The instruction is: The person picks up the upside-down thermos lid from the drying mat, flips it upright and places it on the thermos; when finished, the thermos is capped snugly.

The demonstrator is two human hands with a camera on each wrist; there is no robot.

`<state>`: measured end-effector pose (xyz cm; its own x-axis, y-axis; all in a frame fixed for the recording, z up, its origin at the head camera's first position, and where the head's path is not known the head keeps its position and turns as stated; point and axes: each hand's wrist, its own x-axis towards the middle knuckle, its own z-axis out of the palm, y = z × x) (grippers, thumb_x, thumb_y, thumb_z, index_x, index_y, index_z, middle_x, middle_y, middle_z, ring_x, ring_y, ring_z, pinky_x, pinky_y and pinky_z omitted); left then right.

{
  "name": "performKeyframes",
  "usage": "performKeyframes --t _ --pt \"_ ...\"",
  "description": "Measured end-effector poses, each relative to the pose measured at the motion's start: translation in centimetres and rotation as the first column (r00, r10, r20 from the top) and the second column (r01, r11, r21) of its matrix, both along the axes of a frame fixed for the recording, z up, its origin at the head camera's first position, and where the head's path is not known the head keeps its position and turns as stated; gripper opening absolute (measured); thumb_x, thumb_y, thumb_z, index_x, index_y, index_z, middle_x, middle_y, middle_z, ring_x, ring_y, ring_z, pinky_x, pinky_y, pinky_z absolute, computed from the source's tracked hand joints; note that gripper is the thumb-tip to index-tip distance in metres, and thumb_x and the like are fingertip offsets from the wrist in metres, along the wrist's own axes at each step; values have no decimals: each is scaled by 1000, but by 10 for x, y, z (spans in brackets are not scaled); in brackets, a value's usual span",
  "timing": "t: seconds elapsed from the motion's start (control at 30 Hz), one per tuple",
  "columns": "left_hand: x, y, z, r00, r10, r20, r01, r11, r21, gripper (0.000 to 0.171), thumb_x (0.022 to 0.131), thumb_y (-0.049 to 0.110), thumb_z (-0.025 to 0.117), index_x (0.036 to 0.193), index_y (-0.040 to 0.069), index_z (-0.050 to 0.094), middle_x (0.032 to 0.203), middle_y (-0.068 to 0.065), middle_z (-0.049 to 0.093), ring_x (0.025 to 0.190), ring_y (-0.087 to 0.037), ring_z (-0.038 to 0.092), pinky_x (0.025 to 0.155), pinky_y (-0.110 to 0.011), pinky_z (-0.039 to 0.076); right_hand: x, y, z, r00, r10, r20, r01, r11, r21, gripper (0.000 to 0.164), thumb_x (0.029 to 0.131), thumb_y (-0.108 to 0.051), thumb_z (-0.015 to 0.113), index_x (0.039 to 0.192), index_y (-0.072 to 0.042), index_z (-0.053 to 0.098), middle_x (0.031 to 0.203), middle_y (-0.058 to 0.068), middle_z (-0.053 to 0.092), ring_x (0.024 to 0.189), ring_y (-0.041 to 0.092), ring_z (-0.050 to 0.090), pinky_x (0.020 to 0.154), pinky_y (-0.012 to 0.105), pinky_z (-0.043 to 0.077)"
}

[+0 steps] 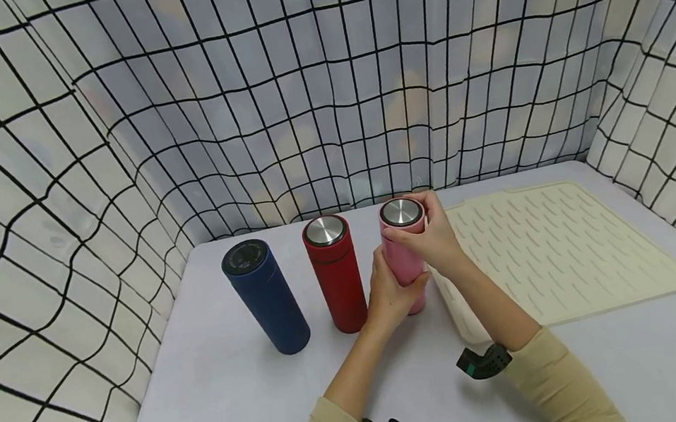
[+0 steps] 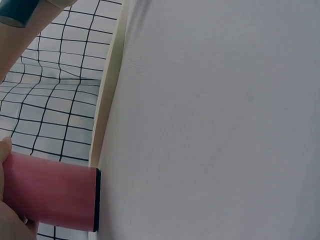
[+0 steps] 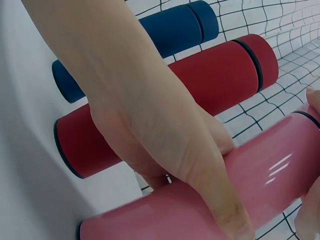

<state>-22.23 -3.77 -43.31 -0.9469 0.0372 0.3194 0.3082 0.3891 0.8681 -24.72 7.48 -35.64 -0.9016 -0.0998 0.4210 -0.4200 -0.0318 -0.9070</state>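
A pink thermos bottle with a silver-topped lid stands upright on the right of a row. Around its lower body, my left hand grips with curled fingers and thumb. Higher up, my right hand holds the bottle at its lid, thumb across the front. Whether the base touches the table or is slightly raised, I cannot tell. To the left stands a red thermos bottle, close to the left hand's knuckles. Farther left is a blue thermos bottle with a dark lid. Both stand upright.
A cream ribbed mat lies on the right of the white table, its left edge just beside the pink bottle. Black grid netting over pale cloth surrounds the table at the back and both sides.
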Motion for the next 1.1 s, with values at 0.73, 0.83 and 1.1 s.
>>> performKeyframes --t 0.73,0.83,1.1 --pt "21 -4 5 997 10 -80 -20 992 -128 102 72 21 71 144 4 1 145 -13 16 130 -25 25 101 -43 33 -5 -6 -6 998 50 -36 -52 997 -63 64 74 0 71 124 -4 32 121 10 45 107 21 49 86 29 46" --pt "47 -13 19 998 -59 13 60 980 -189 96 75 21 68 145 4 5 148 -12 9 134 -25 18 102 -45 31 2 -3 0 997 80 -4 -80 997 9 70 75 1 69 130 -3 26 125 13 42 109 22 46 87 33 43" --pt "120 -73 39 866 -352 354 477 795 -376 79 81 40 66 144 15 25 149 -2 15 132 -20 25 99 -46 35 19 17 1 995 78 -56 -68 982 175 81 74 2 64 138 2 14 122 25 38 113 30 33 96 45 25"
